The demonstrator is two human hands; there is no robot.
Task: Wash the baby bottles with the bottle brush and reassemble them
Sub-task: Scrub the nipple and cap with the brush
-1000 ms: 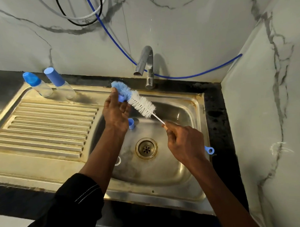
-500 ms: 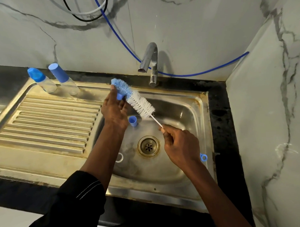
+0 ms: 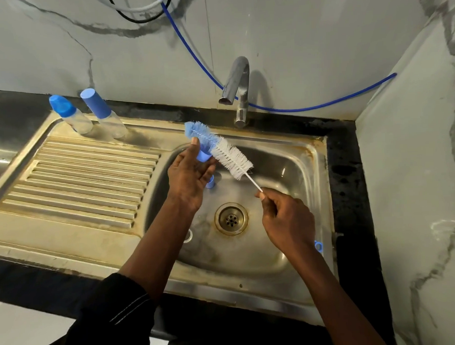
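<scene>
Bottle brush (image 3: 222, 152): light, floppy bristles, thin wire stem, likely slick wet. Right hand (image 3: 287, 219) pinches stem end. Left hand (image 3: 188, 179) fingers grip blue cap (image 3: 203, 155) against bristles.

blue-and-white bottle brush (image 3: 220, 149), grey-veined marble wall (image 3: 294, 35)

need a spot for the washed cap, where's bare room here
Free: the ribbed drainboard in front of the two baby bottles, and the basin floor back right of the drain. Crowded: the basin's left side, where the left hand holds a blue cap against the bottle brush, above a second cap and a clear ring.
</scene>
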